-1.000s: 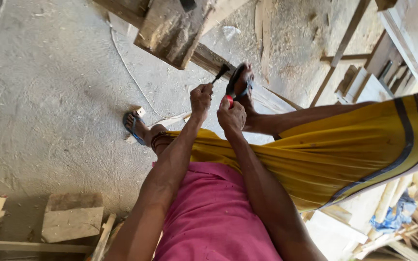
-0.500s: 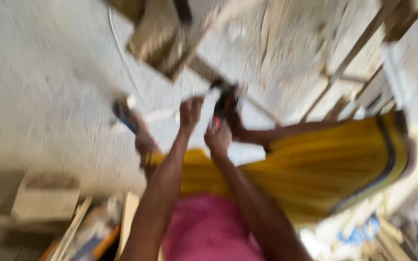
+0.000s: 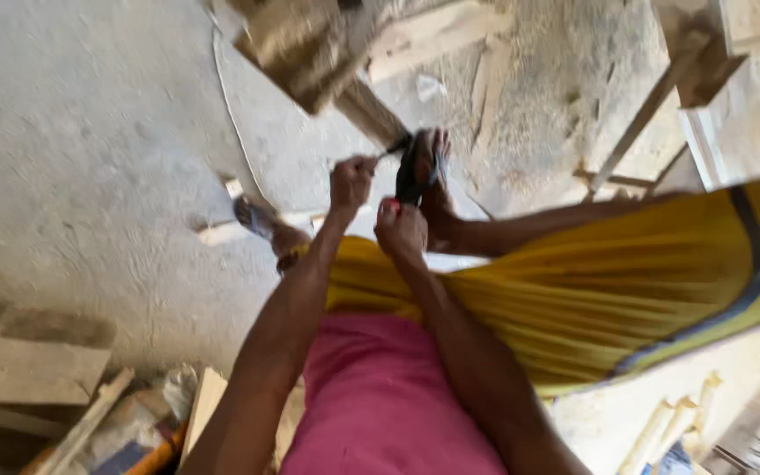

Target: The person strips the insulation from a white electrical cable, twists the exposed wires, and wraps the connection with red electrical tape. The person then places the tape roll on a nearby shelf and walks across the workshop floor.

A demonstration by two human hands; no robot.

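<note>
My left hand (image 3: 351, 180) is closed on a thin dark tool (image 3: 393, 149) whose tip reaches a black sandal (image 3: 411, 171). The sandal sits on my raised foot (image 3: 437, 189); that leg stretches out from under a yellow cloth (image 3: 591, 290). My right hand (image 3: 400, 230) grips the sandal's near end just below the left hand, something red showing at its thumb. The frame is blurred, so the exact kind of tool is unclear. My other foot (image 3: 261, 224) rests in a sandal on the concrete floor.
A wooden block (image 3: 296, 48) and planks (image 3: 433, 35) lie on the dusty floor beyond the hands. A thin white cord (image 3: 230, 123) runs across the floor. Wood offcuts (image 3: 37, 361) and scraps pile at the lower left, and timber frames (image 3: 714, 97) stand at the right.
Both hands stay at the sandal with the same grips. The view swung and blurred half a second ago, and the hands now sit a little lower in the frame.
</note>
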